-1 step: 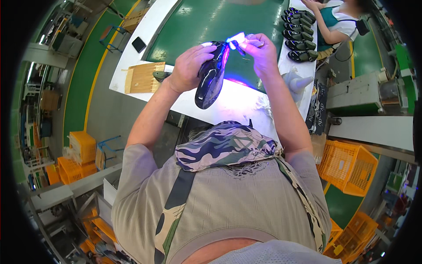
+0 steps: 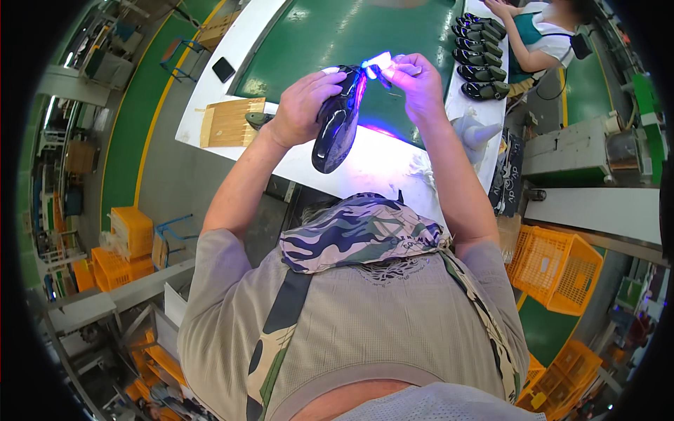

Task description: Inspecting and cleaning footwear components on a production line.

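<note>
A glossy black shoe hangs toe-down over the near part of the white worktable. My left hand is closed round its upper end, fingers across the top. My right hand is just to the right, thumb and fingers pinched at a small white piece by the shoe's opening. Bright blue-violet light washes over that spot, and the glare hides what exactly the right fingers grip. A short dark part, possibly a strap, shows under the white piece.
Several black shoes stand in a row on the right, near another person. A phone, a wooden board and part of another shoe lie left. A pale cone-shaped object stands by my right forearm. Orange crates are on the floor.
</note>
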The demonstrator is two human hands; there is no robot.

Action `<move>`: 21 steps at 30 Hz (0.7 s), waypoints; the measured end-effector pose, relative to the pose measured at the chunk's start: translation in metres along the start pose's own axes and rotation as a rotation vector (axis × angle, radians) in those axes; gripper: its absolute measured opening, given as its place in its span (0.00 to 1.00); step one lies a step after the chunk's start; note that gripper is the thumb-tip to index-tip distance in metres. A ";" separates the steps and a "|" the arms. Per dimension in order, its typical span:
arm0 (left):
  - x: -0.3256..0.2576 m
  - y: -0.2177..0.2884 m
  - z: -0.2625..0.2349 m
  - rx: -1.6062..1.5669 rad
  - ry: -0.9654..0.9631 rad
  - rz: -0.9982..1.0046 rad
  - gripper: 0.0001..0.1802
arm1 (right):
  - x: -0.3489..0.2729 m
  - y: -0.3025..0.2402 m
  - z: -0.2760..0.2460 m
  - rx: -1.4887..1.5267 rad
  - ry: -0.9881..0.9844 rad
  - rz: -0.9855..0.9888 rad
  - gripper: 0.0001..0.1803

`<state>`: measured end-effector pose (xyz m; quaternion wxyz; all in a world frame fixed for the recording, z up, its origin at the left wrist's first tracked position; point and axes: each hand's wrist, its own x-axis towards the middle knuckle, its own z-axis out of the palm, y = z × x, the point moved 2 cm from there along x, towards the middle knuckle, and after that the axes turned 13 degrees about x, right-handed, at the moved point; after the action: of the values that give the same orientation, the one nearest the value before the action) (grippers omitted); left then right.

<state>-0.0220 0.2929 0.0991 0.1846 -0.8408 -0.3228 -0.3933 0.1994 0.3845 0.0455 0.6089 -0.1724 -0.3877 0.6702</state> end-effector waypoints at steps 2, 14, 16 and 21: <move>-0.003 -0.002 -0.002 0.016 0.000 -0.006 0.25 | 0.001 0.007 0.001 -0.014 -0.034 0.011 0.12; -0.016 -0.012 0.006 0.132 -0.073 -0.103 0.27 | -0.014 0.024 0.008 0.117 -0.190 0.269 0.11; -0.016 -0.013 0.008 0.175 -0.102 -0.122 0.28 | -0.015 0.021 0.008 0.075 -0.201 0.262 0.11; -0.015 -0.014 0.013 0.190 -0.179 -0.136 0.29 | -0.015 0.012 0.007 0.111 -0.198 0.245 0.11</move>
<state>-0.0319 0.3046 0.0805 0.2066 -0.8275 -0.4301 -0.2960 0.1895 0.3684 0.0377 0.4902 -0.1177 -0.3842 0.7734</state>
